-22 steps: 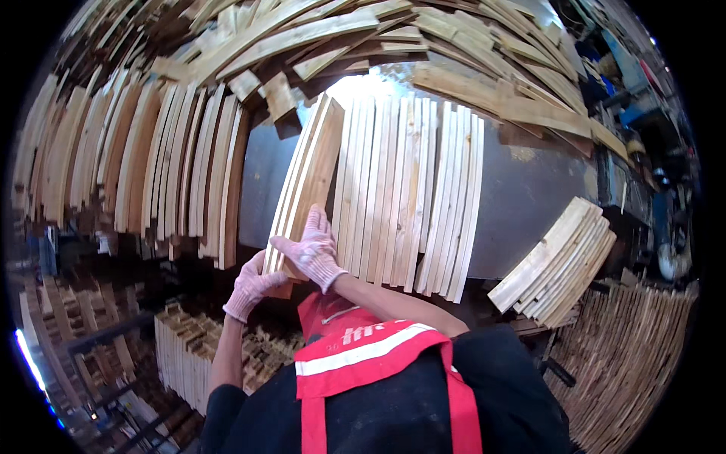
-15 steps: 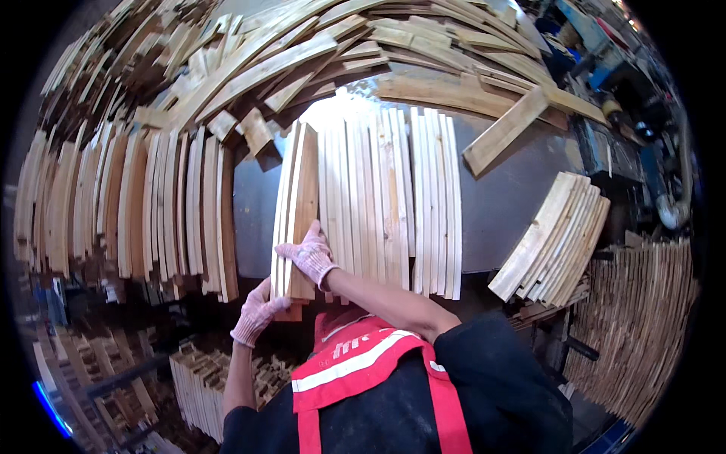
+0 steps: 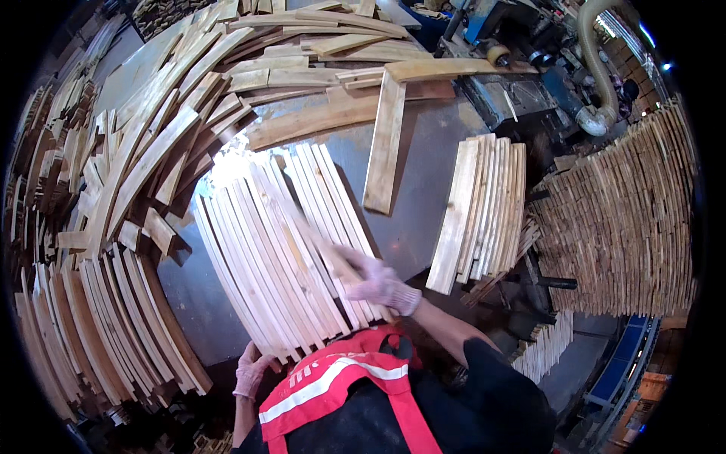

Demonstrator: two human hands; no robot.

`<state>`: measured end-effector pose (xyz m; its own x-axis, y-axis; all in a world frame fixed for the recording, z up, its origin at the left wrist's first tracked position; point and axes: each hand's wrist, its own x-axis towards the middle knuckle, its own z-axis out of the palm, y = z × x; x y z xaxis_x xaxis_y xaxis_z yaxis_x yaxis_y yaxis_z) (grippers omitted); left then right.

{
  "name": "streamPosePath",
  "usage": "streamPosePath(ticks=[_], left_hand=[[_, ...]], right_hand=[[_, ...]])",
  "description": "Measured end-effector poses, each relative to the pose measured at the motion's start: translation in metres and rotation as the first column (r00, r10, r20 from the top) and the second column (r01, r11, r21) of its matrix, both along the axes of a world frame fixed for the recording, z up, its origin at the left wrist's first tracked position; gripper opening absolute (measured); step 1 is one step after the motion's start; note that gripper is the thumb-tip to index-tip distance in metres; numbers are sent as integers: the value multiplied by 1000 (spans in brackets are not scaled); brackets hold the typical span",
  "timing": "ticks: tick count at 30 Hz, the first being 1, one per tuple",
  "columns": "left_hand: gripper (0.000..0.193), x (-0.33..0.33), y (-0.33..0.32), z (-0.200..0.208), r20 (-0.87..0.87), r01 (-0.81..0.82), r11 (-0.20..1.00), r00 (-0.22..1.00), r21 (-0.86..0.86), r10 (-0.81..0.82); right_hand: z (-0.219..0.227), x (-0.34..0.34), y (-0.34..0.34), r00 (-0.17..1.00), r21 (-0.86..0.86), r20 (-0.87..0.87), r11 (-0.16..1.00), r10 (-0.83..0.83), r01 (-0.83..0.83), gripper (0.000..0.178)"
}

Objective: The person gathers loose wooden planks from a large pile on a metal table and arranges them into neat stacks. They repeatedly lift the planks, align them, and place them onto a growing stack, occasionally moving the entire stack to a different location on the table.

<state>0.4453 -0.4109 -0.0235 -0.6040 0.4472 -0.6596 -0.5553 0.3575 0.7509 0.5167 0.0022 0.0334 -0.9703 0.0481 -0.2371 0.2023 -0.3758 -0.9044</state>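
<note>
A row of pale wooden strips [image 3: 257,250] lies side by side on the grey metal table. My right hand [image 3: 376,284], in a pinkish work glove, is closed around a wooden strip [image 3: 333,253] that lies slanted over the right part of the row and is slightly blurred. By the near left corner of the row is my left hand [image 3: 252,371], gloved too. Its thumb and fingers are apart beside the strip ends, with nothing visibly held; whether it touches them is hard to tell.
Loose boards [image 3: 302,76] pile up along the table's far side. One board [image 3: 386,144] points toward me. A bundle of strips [image 3: 476,212] stands right, near a tall stack [image 3: 620,219]. More strips [image 3: 113,325] line the left. Machinery [image 3: 522,68] sits back right.
My view has turned to the right. The boards held upright at the row's left have left my hands. My right hand has moved right across the row; my left stays at its near left end.
</note>
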Motion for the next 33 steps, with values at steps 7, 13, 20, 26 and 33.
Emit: streamPosePath(ticks=[7, 13, 20, 26, 33], left_hand=[[76, -124, 56, -7, -173, -155, 919, 980, -362, 97], [75, -209, 70, -45, -311, -278, 918, 932, -283, 186], [72, -198, 117, -35, -266, -397, 900, 901, -180, 344], [58, -187, 67, -41, -103, -368, 916, 929, -162, 355], [29, -117, 30, -65, 13, -573, 805, 814, -157, 581]], right_hand=[[-91, 76, 124, 688, 955, 139, 280, -713, 98, 80], [-83, 88, 145, 354, 828, 321, 78, -878, -556, 82], [-123, -115, 172, 843, 999, 21, -22, -537, -39, 99], [-106, -178, 176, 802, 982, 184, 135, -568, -130, 108], [-98, -37, 153, 960, 599, 253, 799, -122, -57, 73]])
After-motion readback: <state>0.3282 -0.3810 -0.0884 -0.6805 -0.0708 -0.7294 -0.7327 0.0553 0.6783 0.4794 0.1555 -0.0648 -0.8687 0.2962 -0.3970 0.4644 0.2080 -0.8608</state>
